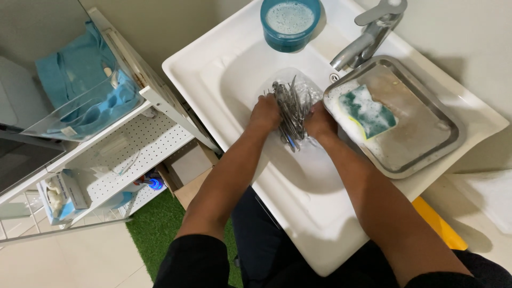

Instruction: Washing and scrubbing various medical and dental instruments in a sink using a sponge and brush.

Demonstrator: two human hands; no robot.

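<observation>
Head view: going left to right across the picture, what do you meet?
Blue cloth on the white shelf rack → left hand → bundle of metal instruments → right hand → soapy sponge in the steel tray.

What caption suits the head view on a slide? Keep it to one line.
Both hands grip a bundle of metal instruments over a white sink, beside a steel tray holding a soapy sponge.

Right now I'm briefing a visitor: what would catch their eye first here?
Both hands, left hand and right hand, grip a bundle of metal instruments over the white sink. To the right, a soapy green sponge lies in a steel tray; a blue bowl of foam sits behind.
</observation>
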